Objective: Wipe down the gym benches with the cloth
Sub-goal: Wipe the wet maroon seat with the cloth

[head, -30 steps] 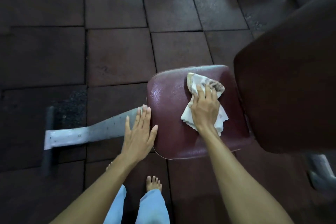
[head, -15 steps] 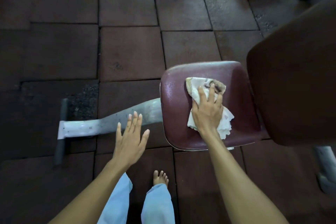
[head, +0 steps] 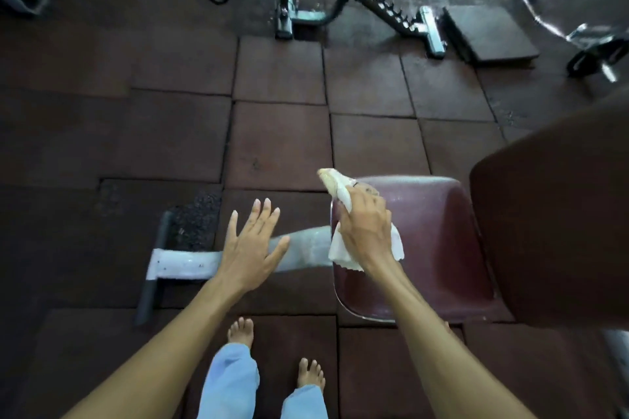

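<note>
The maroon bench seat (head: 432,241) lies low at the right, with its tilted backrest (head: 558,221) rising beside it. My right hand (head: 366,231) grips the white cloth (head: 340,189) at the seat's far left corner; part of the cloth hangs out below my wrist. My left hand (head: 252,248) hovers flat with fingers spread above the bench's grey metal leg (head: 190,262), left of the seat and touching nothing I can see.
Dark rubber floor tiles (head: 279,143) surround the bench. Another bench frame with a toothed adjuster (head: 384,7) stands at the back, a flat pad (head: 490,37) to its right, chrome equipment (head: 565,10) in the far right corner. My bare feet (head: 241,332) stand below.
My right hand slid the cloth from the seat's middle to its far left corner. My left hand came off the seat's edge and moved left over the metal leg.
</note>
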`<state>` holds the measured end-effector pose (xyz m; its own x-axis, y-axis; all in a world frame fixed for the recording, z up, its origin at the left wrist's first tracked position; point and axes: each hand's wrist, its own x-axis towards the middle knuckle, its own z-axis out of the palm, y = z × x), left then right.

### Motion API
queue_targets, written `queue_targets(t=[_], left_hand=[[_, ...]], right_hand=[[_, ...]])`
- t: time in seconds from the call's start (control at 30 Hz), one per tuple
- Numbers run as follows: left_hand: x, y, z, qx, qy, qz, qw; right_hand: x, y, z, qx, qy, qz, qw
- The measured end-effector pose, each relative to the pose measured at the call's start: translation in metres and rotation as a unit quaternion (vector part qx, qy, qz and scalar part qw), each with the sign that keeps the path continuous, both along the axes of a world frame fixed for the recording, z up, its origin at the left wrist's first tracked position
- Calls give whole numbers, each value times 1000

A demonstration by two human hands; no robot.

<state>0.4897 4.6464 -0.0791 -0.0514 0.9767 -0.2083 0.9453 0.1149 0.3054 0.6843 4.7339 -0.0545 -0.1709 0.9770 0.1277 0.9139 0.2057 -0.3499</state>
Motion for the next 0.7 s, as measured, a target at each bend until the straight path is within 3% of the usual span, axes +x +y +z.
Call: queue_targets(t=[0.13,0.33,0.7], left_hand=[[-65,-15,82,42,15,61,997],[-180,-79,171,46,32,157,986],[-411,-202,163,-52,20,259,964]], right_hand=[[-76,3,70,36,-9,113,993],[-204,-25,148,-23,-61,280,958],[-474,-93,136,-115,-111,401,902]])
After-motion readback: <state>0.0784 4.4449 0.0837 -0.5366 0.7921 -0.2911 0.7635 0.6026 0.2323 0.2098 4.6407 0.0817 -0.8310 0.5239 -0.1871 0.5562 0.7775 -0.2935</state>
